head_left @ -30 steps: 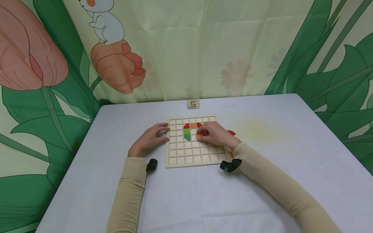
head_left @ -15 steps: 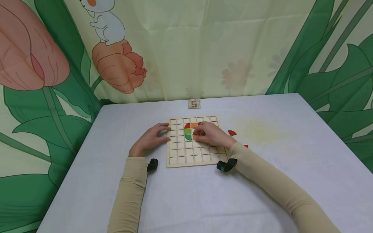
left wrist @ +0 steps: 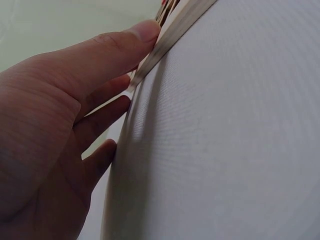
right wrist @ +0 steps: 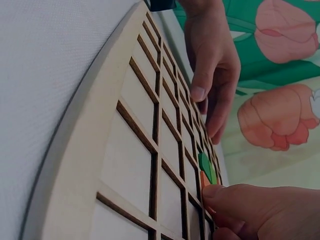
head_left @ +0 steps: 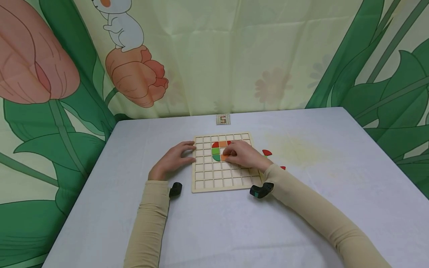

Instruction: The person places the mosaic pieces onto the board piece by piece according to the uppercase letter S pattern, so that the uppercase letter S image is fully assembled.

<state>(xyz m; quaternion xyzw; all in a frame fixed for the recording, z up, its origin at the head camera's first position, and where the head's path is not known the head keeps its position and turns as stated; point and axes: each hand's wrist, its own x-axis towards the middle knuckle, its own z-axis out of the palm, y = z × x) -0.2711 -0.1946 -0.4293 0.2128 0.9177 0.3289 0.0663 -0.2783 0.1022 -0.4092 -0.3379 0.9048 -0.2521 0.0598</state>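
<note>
My right hand (head_left: pixel 247 154) is over the wooden grid board (head_left: pixel 218 183), pinching an orange tile (head_left: pixel 223 158) down at a cell beside a dark green quarter-round tile (head_left: pixel 216 158). In the right wrist view the thumb lies against this tile's edge. Above it are a light green square tile (head_left: pixel 215 151), a red quarter-round tile (head_left: pixel 215 144) and an orange square tile (head_left: pixel 223 143); another red tile (head_left: pixel 229 142) is partly covered by the hand. My left hand (head_left: pixel 171 160) rests with spread fingers at the board's left edge, its thumb (left wrist: pixel 146 31) touching the side.
Right of the board lie a red tile (head_left: pixel 267 152) and another red tile (head_left: pixel 283 168), partly hidden by the right sleeve. A small pattern card (head_left: pixel 223 119) lies at the table's back edge. A printed curtain (head_left: pixel 214 56) hangs behind the white table (head_left: pixel 207 230).
My right hand has moved slightly left, bringing the orange tile beside the dark green one, then nearly stopped. More of the red tiles at the right shows. The left hand keeps its place.
</note>
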